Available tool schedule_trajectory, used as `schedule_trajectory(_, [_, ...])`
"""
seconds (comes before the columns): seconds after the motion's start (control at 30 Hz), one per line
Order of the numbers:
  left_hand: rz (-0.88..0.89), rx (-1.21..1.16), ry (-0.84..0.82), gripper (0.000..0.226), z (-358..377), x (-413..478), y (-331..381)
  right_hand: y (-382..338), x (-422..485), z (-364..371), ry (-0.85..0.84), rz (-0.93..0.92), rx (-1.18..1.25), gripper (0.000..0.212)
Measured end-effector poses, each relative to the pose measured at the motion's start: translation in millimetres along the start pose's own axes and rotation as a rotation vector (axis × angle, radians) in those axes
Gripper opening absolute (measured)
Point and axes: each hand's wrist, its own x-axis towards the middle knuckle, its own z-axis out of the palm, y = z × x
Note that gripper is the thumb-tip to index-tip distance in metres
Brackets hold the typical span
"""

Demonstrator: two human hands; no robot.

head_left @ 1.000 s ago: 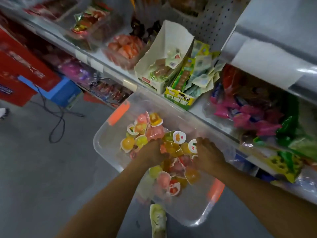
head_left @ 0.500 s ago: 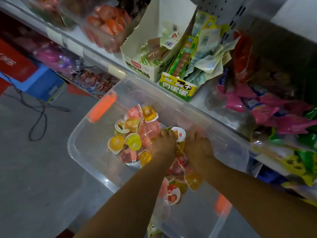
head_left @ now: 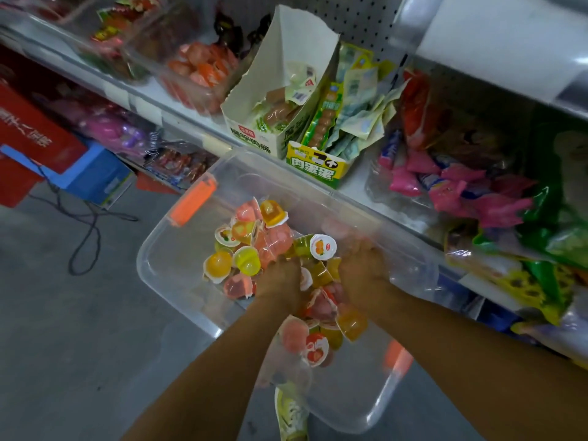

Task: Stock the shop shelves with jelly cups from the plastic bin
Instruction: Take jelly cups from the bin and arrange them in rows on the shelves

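A clear plastic bin (head_left: 165, 268) with orange handles leans against the shelf edge and holds a heap of several jelly cups (head_left: 245, 259) in yellow, orange, pink and red. Both hands are dug into the heap at its middle. My left hand (head_left: 280, 281) has its fingers curled down among the cups, and my right hand (head_left: 359, 265) does the same beside it, with cups bunched between the two. The fingertips are buried, so what exactly each one grips is hidden.
The shelf (head_left: 203, 135) behind the bin carries an open white carton of sausages (head_left: 270, 116), a yellow-green snack box (head_left: 318, 163), an orange-filled tub (head_left: 203, 71) and pink packets (head_left: 451, 186). A shoe (head_left: 291, 412) shows below the bin. Left lie grey floor, a cable (head_left: 86, 237) and red and blue boxes.
The hands have closed in towards each other and gathered cups between them in the middle of the heap. The view has shifted a little; the bin stays against the shelf.
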Motion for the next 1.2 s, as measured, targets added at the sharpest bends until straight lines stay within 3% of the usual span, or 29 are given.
schedule_trajectory(0.17, [-0.024,-0.238,0.039,0.068,-9.6,-30.8,-1.0,-1.2,-31.8,-10.7,0.071,-0.003,0.118,0.039])
schedule_trajectory(0.27, [-0.039,-0.359,0.072,0.056,-18.1,-59.5,6.0,16.8,-64.0,-10.1,0.164,-0.093,0.231,0.047])
schedule_trajectory(0.37, [-0.079,-0.427,0.159,0.049,-32.3,-93.9,18.2,48.2,-99.9,-17.5,0.216,-0.144,0.496,0.059])
schedule_trajectory(0.5, [-0.049,-0.533,0.247,0.038,-59.6,-141.7,54.3,92.1,-159.9,-37.8,0.245,-0.103,0.875,0.050])
schedule_trajectory(0.63, [0.034,-0.595,0.269,0.041,-83.9,-187.7,112.5,138.6,-229.1,-53.2,0.277,-0.068,1.086,0.071])
schedule_trajectory(0.73, [0.089,-0.616,0.315,0.047,-98.3,-221.7,160.2,177.5,-278.7,-57.5,0.342,-0.031,1.127,0.050])
schedule_trajectory(1.07, [0.332,-0.449,0.418,0.060,-145.1,-327.5,327.6,327.8,-443.7,-50.5,0.623,0.043,1.238,0.042])
schedule_trajectory(1.2, [0.446,-0.439,0.430,0.058,-159.6,-361.0,395.2,384.8,-505.3,-43.2,0.706,0.012,1.235,0.023])
